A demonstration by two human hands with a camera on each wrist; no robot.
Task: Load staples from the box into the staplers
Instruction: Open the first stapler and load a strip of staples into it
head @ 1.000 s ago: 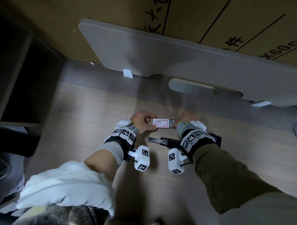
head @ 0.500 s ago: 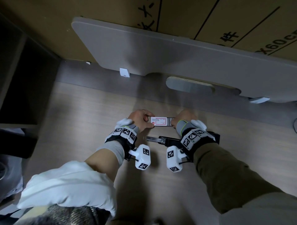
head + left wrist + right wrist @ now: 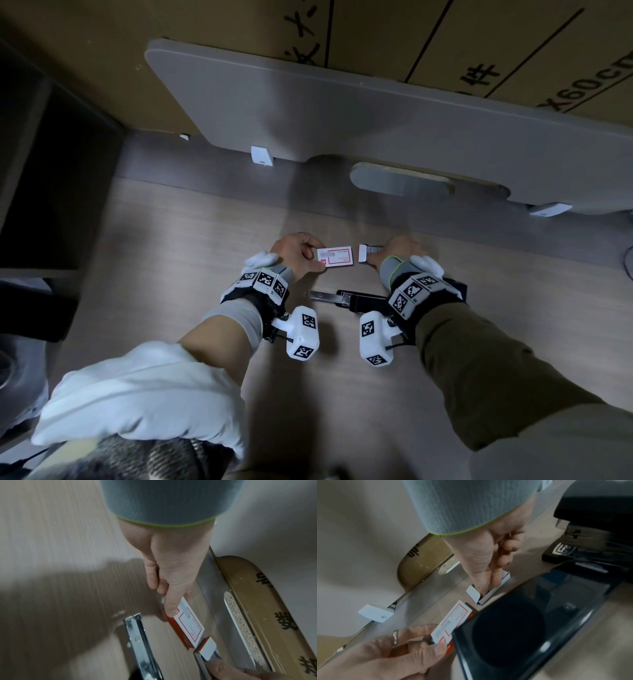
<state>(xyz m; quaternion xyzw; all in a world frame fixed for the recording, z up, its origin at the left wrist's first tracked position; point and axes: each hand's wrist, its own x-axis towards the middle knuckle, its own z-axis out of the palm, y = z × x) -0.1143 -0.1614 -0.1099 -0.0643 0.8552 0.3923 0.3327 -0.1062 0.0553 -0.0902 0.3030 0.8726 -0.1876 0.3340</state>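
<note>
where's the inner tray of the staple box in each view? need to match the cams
Head: the white cardboard inner tray sits right of centre, at the right hand.
Left wrist: tray at the bottom, right of centre.
Right wrist: tray at centre, under the fingers.
Shared landmark: red-and-white box sleeve, pinched by the left hand.

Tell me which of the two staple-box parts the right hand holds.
The right hand holds the small white inner tray, its fingers reaching inside; the left hand grips the red-and-white printed sleeve.

Head looks down; wrist views share the box (image 3: 187, 626).
</note>
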